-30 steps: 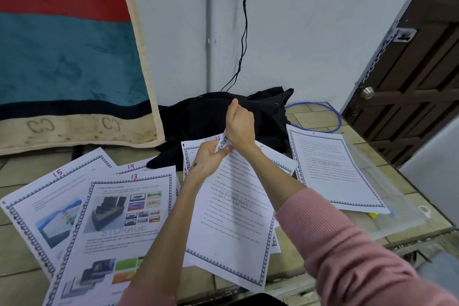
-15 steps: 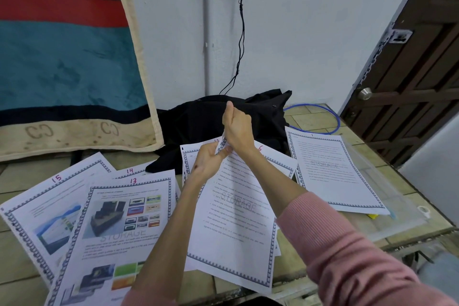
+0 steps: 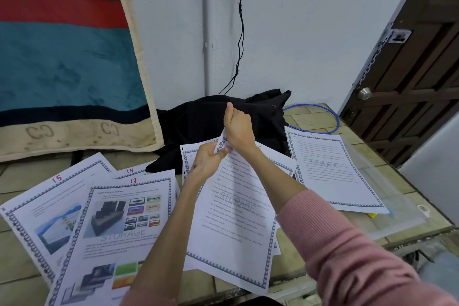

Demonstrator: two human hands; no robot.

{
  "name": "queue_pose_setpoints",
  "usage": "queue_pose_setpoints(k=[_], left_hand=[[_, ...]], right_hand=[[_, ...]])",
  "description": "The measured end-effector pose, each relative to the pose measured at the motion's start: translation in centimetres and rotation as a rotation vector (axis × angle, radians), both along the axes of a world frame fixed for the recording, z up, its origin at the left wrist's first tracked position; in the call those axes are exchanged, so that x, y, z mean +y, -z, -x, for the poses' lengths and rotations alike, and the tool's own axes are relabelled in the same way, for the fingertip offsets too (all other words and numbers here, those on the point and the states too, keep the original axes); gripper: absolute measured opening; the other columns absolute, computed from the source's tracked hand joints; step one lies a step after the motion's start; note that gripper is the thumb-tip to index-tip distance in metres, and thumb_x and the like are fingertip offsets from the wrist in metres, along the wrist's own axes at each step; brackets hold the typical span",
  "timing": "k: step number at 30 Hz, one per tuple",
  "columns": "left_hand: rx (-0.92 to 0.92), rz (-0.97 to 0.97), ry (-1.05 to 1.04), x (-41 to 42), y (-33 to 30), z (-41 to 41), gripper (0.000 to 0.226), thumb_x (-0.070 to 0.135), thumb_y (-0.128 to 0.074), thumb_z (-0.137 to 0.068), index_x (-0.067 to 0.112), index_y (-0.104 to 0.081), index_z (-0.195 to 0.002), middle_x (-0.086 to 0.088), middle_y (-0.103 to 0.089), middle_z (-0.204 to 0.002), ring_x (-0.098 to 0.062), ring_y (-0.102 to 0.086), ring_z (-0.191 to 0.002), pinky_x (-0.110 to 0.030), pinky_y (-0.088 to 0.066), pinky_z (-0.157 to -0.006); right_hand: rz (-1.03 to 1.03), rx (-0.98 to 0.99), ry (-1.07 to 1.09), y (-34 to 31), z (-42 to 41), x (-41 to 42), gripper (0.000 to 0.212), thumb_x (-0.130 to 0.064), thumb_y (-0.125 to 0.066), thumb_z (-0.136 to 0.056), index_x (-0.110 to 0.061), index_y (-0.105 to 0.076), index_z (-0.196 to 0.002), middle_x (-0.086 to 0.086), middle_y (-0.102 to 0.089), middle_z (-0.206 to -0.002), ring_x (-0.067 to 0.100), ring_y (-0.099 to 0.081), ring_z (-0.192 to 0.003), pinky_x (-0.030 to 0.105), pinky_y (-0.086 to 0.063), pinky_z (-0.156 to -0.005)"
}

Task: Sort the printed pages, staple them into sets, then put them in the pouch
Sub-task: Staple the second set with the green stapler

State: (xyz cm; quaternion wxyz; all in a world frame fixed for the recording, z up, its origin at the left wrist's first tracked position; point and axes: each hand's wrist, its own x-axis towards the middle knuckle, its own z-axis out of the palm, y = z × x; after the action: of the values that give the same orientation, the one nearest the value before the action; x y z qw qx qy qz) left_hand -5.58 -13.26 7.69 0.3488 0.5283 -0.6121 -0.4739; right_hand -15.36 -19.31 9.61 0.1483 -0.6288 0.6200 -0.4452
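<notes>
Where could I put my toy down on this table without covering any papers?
Bare tiles show at the back right, between the blue cable loop and the page marked 1, and at the far left behind page 15. The middle is crowded: overlapping pages, both hands, and the black cloth.
</notes>
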Motion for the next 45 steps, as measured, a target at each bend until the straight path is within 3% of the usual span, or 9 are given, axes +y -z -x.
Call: queue_pose_setpoints(k=[6, 11, 15, 20, 25, 32, 38, 41, 45], left_hand=[[0.024, -0.026, -0.001, 0.2, 0.4, -0.5, 0.020, 0.023, -0.050, -0.096, 0.010, -0.066, -0.094, 0.001, -0.066, -0.077, -0.012, -0.060, -0.066, -0.010, -0.046, -0.054], [0.086, -0.075, -0.016, 0.1, 0.8, -2.1, 0.016, 0.020, -0.050, -0.096, 0.014, -0.064, -0.102, 0.004, -0.067, -0.089, -0.008, -0.064, -0.079, -0.015, -0.050, -0.062], [0.101, -0.117, -0.056, -0.2, 1.0, -2.9, 0.017, 0.022, -0.052, -0.096, 0.014, -0.065, -0.100, 0.001, -0.069, -0.089, -0.018, -0.067, -0.085, -0.024, -0.052, -0.069], [0.077, -0.133, -0.060, -0.4, 1.0, -2.8, 0.018, 0.025, -0.052, -0.095, 0.014, -0.066, -0.101, -0.006, -0.071, -0.097, -0.022, -0.068, -0.090, -0.034, -0.054, -0.081], [0.036, -0.126, -0.035, -0.2, 0.5, -2.3, 0.018, 0.026, -0.051, -0.096, 0.015, -0.066, -0.100, -0.006, -0.071, -0.097, -0.024, -0.068, -0.092, -0.038, -0.054, -0.084], [0.002, -0.157, -0.006, 0.1, -0.1, -1.9, 0.022, 0.027, -0.051, -0.095, 0.014, -0.066, -0.105, -0.008, -0.071, -0.103, -0.024, -0.068, -0.095, -0.041, -0.053, -0.088], [-0.041, -0.127, -0.036, -0.3, 0.3, -1.8, 0.023, 0.027, -0.051, -0.096, 0.011, -0.065, -0.105, -0.011, -0.069, -0.104, -0.028, -0.066, -0.096, -0.041, -0.052, -0.086], [-0.015, -0.141, -0.052, -0.6, 0.4, -1.7, 0.021, 0.025, -0.053, -0.095, 0.009, -0.064, -0.103, -0.015, -0.068, -0.104, -0.032, -0.065, -0.095, -0.046, -0.051, -0.089], [-0.022, -0.170, -0.047, -1.1, 0.8, -1.3, 0.021, 0.029, -0.056, -0.093, 0.013, -0.067, -0.101, -0.014, -0.070, -0.101, -0.034, -0.066, -0.094, -0.053, -0.050, -0.090]], right_hand=[[-0.138, -0.130, -0.049, -0.7, 0.7, 1.0, 0.061, -0.044, -0.021, -0.100, -0.004, -0.053, -0.067, 0.000, -0.054, -0.062, 0.019, -0.054, -0.067, 0.034, -0.043, -0.070], [-0.514, -0.930, 0.016, -1.8, 3.9, -0.1, 0.053, -0.056, -0.030, -0.095, -0.011, -0.048, -0.072, 0.004, -0.050, -0.064, 0.013, -0.041, -0.052, 0.024, -0.035, -0.046], [-0.539, -1.223, -0.179, -0.8, 6.8, 1.3, 0.022, -0.027, -0.047, -0.097, -0.006, -0.054, -0.091, 0.006, -0.056, -0.089, 0.013, -0.055, -0.073, 0.015, -0.051, -0.051], [-0.471, -1.215, -0.235, 0.6, 8.9, 2.8, 0.038, 0.004, -0.047, -0.093, 0.000, -0.045, -0.131, 0.007, -0.061, -0.103, 0.015, -0.061, -0.092, 0.021, -0.055, -0.082], [-0.449, -1.039, -0.221, 1.2, 9.9, 3.9, 0.052, 0.021, -0.047, -0.085, 0.000, -0.046, -0.133, 0.008, -0.063, -0.103, 0.014, -0.061, -0.090, 0.014, -0.055, -0.075], [-0.408, -0.903, -0.132, 2.7, 10.0, 4.8, 0.045, 0.011, -0.060, -0.083, -0.003, -0.055, -0.126, 0.006, -0.065, -0.098, 0.019, -0.064, -0.089, 0.018, -0.056, -0.076], [-0.098, -0.494, 0.469, 4.8, 15.6, 7.4, 0.030, -0.016, -0.068, -0.082, -0.009, -0.063, -0.111, 0.004, -0.063, -0.094, 0.017, -0.058, -0.085, 0.015, -0.042, -0.068], [-0.156, -0.353, 0.789, 6.5, 20.5, 10.2, 0.033, -0.018, -0.061, -0.082, -0.011, -0.058, -0.115, 0.012, -0.064, -0.104, 0.031, -0.054, -0.106, 0.036, -0.045, -0.089], [-0.222, -0.429, 1.064, 8.0, 24.6, 13.8, 0.032, -0.013, -0.054, -0.088, -0.014, -0.052, -0.120, 0.017, -0.050, -0.122, 0.032, -0.045, -0.116, 0.037, -0.039, -0.095]])
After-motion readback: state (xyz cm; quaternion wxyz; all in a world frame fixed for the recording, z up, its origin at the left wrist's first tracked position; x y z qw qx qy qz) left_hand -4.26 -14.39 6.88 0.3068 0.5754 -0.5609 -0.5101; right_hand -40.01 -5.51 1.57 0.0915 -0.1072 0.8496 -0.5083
